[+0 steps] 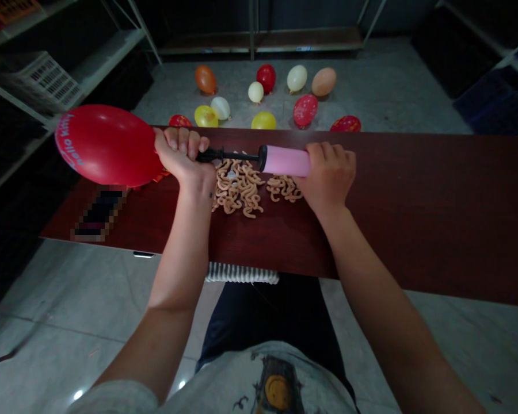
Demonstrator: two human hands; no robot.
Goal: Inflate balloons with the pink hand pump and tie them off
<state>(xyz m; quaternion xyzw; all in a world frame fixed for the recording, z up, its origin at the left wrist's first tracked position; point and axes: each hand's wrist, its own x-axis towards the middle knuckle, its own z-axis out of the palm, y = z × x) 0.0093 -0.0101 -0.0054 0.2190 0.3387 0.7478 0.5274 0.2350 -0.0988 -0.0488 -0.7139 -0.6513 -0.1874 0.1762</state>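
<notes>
A pink and black balloon pump [285, 160] is held sideways above the table, its black rod partly showing. My right hand [330, 178] is wrapped round the pink barrel. Closed round the black end is my left hand [183, 152], which hides the nozzle and the neck of a large red balloon [107, 145]. This balloon is swollen, points left and bears pale blue printed letters. Beneath the pump lie two piles of beige curled, worm-like pieces, a larger pile [240, 187] and a smaller pile [284, 188].
The dark red-brown table [414, 218] spans the view. A blurred-out phone-like object [100, 213] lies at its left, near small red-orange pieces partly behind the balloon. Several inflated balloons rest on the floor beyond, including an orange balloon [205, 79]. A shelf holds a white basket [49, 80].
</notes>
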